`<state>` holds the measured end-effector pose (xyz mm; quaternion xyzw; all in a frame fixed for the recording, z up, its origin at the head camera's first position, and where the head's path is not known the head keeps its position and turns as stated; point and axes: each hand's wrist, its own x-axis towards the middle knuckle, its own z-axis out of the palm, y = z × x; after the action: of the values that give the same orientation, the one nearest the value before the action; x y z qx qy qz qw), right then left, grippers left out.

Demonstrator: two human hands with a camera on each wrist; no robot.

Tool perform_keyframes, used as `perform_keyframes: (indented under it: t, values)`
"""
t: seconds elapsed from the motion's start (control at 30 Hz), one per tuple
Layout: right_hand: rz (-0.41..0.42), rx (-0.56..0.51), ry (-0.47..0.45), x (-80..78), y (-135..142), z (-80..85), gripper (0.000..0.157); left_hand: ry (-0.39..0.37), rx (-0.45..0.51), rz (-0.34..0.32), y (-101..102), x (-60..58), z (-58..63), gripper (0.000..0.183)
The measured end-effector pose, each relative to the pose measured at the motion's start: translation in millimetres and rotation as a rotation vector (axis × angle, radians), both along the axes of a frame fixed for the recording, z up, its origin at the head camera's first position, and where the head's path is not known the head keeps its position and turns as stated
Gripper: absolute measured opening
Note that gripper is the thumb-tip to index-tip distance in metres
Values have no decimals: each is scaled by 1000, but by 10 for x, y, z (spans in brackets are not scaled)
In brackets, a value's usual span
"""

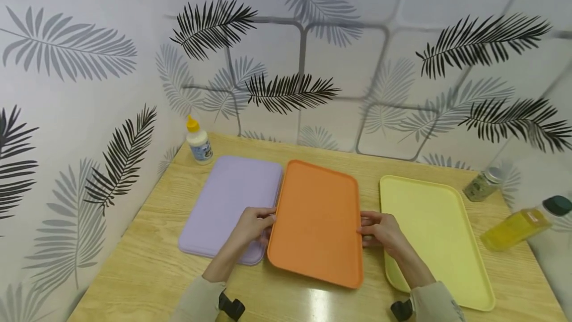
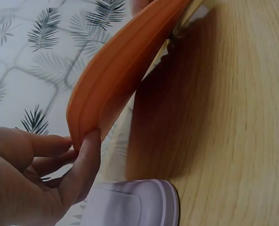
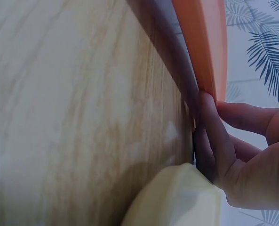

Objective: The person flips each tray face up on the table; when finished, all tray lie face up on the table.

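An orange tray (image 1: 317,222) is raised a little off the wooden table, tilted, with its shadow beneath it in the left wrist view. My left hand (image 1: 253,225) pinches its left edge between thumb and fingers; the left wrist view shows that hand (image 2: 50,169) at the tray's rim (image 2: 106,80). On the opposite side, my right hand (image 1: 380,230) pinches the right edge, as the right wrist view shows with the fingers at the orange rim (image 3: 207,47). To the left lies a lilac tray (image 1: 237,198), and to the right a yellow tray (image 1: 433,232).
Behind the lilac tray stands a white glue bottle (image 1: 199,143) with a yellow cap. At the right are a small glass jar (image 1: 482,185) and a bottle of yellow liquid (image 1: 518,227). Leaf-patterned sheets (image 1: 330,63) rise behind the wooden table (image 1: 147,262) and at its sides.
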<state>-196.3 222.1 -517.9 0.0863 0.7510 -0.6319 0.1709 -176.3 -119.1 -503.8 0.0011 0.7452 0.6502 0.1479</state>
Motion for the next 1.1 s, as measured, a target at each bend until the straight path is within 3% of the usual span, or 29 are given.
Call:
perform_keyframes:
  t: [0.23, 0.47, 0.73, 0.9, 1.1]
  values:
    - [-15, 99, 17, -47, -4, 42, 58, 55, -97, 2, 110, -101, -60, 36]
    - [6, 195, 57, -80, 25, 106, 55, 127, -263, -55, 219, -188, -77, 43]
    - [42, 265, 118, -113, 119, 101, 56, 210, -331, -64, 346, -260, -124, 39]
    - [60, 369, 151, -133, 158, 62, 55, 240, -370, -83, 416, -253, -144, 38]
    - [81, 417, 171, -157, 137, 73, 55, 270, -424, -75, 448, -250, -195, 37]
